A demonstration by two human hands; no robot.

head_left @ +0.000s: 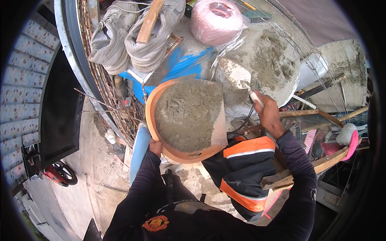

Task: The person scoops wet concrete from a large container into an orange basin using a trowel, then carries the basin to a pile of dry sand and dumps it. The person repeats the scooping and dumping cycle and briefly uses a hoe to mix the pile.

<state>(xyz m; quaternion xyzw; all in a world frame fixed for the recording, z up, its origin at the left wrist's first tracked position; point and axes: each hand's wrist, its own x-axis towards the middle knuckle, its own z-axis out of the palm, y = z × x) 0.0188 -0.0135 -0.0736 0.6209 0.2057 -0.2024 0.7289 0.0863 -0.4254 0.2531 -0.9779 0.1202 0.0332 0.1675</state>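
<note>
My right hand (pixel 267 114) is closed round the pale handle of a trowel (pixel 235 74). The trowel's blade, smeared with grey mortar, lies at the left edge of a mortar-coated tub (pixel 296 76) holding wet grey mortar (pixel 273 60). With my left hand (pixel 155 148) I grip the near left rim of an orange plastic basin (pixel 150 116), its fingers partly hidden under the rim. One side of the basin is straight. Grey mortar mix (pixel 187 112) covers most of its bottom, leaving a bare strip on the right.
Worn grey sneakers (pixel 150 44) with a wooden stick (pixel 150 20) stand beyond the basin, beside a roll of pink plastic twine (pixel 217 22). Dry twigs (pixel 98 72) line the left. A black and orange bag (pixel 245 172) and wooden boards (pixel 305 168) lie at near right.
</note>
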